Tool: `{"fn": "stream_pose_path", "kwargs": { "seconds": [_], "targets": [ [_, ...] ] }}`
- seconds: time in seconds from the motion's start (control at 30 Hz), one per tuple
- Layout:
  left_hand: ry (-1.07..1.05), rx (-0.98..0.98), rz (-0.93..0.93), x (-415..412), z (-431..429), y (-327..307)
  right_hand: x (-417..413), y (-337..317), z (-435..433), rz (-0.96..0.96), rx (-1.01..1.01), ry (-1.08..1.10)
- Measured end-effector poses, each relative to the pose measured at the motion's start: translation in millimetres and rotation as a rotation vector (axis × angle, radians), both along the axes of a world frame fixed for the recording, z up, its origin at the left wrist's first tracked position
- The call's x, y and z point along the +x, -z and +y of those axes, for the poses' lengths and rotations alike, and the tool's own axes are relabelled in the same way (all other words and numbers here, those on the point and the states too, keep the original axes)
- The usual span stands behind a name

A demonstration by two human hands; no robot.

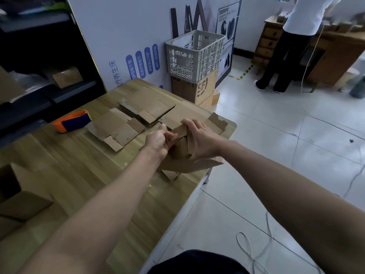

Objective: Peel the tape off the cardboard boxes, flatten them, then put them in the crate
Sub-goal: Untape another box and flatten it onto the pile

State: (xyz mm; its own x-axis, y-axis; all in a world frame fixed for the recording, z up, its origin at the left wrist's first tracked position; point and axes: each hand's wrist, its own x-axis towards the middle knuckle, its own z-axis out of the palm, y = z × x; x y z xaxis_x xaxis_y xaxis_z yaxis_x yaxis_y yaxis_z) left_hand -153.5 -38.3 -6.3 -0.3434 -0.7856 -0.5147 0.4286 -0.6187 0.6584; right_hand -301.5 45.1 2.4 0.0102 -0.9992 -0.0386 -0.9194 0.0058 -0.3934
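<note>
Forearms (pixel 118 194) outstretched; left grip (pixel 158 142), right grip (pixel 202 142) clutch cardboard box (pixel 183 165) (half-collapsed).

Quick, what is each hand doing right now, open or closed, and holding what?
Left hand: closed, gripping the partly folded cardboard box.
Right hand: closed, gripping the same box from the other side.

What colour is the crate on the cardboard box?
The crate is light grey; head view.

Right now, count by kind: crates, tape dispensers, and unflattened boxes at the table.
Crate: 1
Tape dispenser: 1
Unflattened boxes at table: 2 (held box, open box at left edge)
Total: 4
</note>
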Motion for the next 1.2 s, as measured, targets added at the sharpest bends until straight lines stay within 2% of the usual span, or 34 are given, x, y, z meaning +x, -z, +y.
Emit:
{"fn": "stream_pose_path", "kwargs": {
  "seconds": [0.07, 0.13, 0.3, 0.37, 0.47, 0.5, 0.57, 0.63, 0.77, 0.83, 0.9, 1.13, 1.2],
  "targets": [
    [-0.067, -0.01, -0.066, 3, -10, -3, -10, -1, 5, -0.112, -0.067, 0.05],
    [-0.042, -0.125, -0.198, 8, -19, -1, -18, 2, 12, -0.191, -0.106, 0.098],
    [0.4, -0.741, -0.804, 9, -11, 10, -18, 32, 22, -0.327, -0.066, 0.218],
    [0.523, -0.9, -1.011, 4, -4, 17, -19, 49, 28, -0.353, -0.023, 0.267],
    [0.579, -1.056, -1.207, -8, 9, 30, -24, 62, 35, -0.373, 0.061, 0.324],
    [0.602, -1.094, -1.287, -13, 13, 32, -27, 62, 35, -0.323, 0.098, 0.339],
    [0.648, -1.155, -1.445, -26, 21, 31, -35, 61, 31, -0.066, 0.184, 0.354],
    [0.678, -1.209, -1.527, -38, 28, 29, -35, 57, 27, 0.156, 0.265, 0.336],
    [0.716, -1.378, -1.542, -53, 47, 35, -25, 60, 24, 0.184, 0.269, 0.315],
    [0.718, -1.371, -1.46, -53, 50, 39, -25, 65, 29, 0.153, 0.24, 0.301],
    [0.618, -1.272, -1.313, -46, 40, 38, -31, 67, 33, 0.12, 0.222, 0.298],
    [0.11, -0.473, -1.037, 25, -19, 45, -33, 63, 22, 0.104, 0.233, 0.249],
    [0.008, -0.314, -0.952, 26, -20, 52, -33, 62, 20, 0.112, 0.235, 0.242]
  ]
}}
